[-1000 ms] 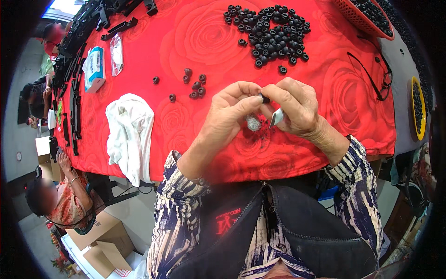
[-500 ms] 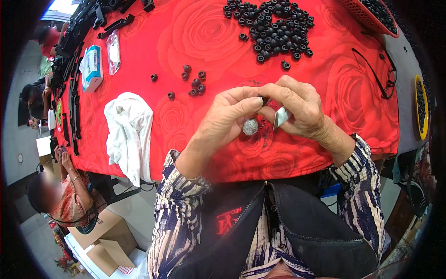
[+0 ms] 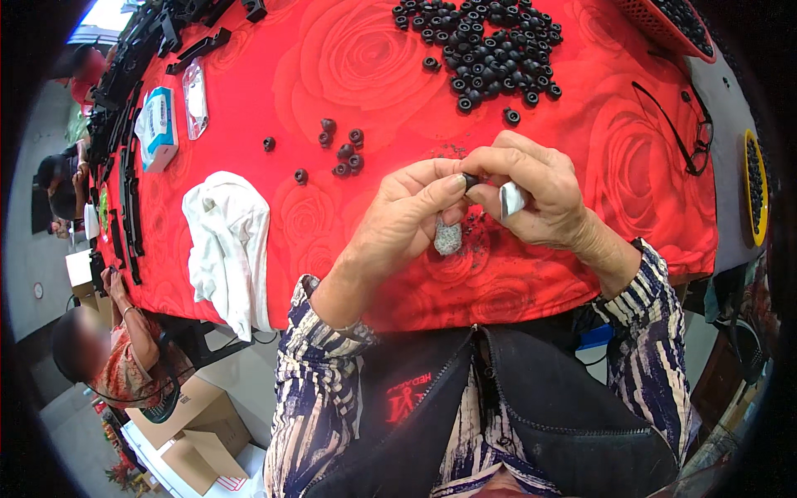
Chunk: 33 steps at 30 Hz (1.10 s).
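My left hand pinches a small black round part between thumb and index finger. Under its curled fingers shows a grey speckled, rounded piece; whether it is gripped or lies on the cloth I cannot tell. My right hand is closed, its thumb and index finger meeting the left fingertips at the black part. A flat silvery, blade-like piece sticks out of the right hand; its other end is hidden. Dark crumbs are scattered on the red cloth below both hands.
On the red rose-patterned tablecloth lie a pile of black round parts, a few loose ones, a white cloth, a tissue pack and eyeglasses. A red basket and yellow-rimmed tray stand right. Another person sits left.
The two hands stay together with the black part between them. The silvery piece has turned slightly, and more of the grey speckled piece shows. The whole view has shifted a little.
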Tool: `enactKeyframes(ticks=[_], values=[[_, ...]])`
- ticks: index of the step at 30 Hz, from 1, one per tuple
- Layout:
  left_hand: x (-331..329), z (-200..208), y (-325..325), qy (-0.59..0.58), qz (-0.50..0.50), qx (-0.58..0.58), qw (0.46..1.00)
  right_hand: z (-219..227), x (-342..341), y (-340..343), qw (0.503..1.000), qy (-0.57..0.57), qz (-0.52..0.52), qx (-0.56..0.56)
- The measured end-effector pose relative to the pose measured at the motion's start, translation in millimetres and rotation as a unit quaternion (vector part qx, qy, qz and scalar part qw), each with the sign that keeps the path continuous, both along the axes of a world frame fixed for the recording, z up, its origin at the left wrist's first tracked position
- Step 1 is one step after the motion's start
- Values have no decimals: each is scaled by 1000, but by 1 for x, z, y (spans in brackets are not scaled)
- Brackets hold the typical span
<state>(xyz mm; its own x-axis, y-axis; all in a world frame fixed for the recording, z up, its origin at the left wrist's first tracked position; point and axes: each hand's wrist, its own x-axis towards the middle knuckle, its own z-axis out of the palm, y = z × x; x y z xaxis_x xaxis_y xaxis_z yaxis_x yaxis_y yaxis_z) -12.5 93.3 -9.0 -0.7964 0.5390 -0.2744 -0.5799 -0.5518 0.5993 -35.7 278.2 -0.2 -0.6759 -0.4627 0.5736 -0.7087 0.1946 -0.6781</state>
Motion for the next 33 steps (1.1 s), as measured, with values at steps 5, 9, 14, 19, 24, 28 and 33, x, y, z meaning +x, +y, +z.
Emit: enactKeyframes(ticks=[5, 9, 14, 19, 24, 28, 33], values=[[-1, -1, -1, -4, -18, 16, 1000, 3, 0, 1, 1000, -19, 14, -17], [3, 0, -1, -15, 8, -4, 1000, -1, 4, -3, 998, 48, -21, -18], [5, 5, 4, 21, 65, -80, 994, 0, 3, 0, 996, 84, -34, 12], [5, 8, 0, 91, 59, -132, 985, 20, 0, 6, 977, -209, -8, -37], [3, 8, -1, 89, 45, -149, 984, 7, -10, 13, 972, -233, 5, 12], [2, 7, -1, 104, 42, -148, 983, 9, -12, 14, 976, -212, 25, 42], [3, 8, -2, 101, 30, -158, 982, 9, -11, 13, 974, -217, 25, 55]])
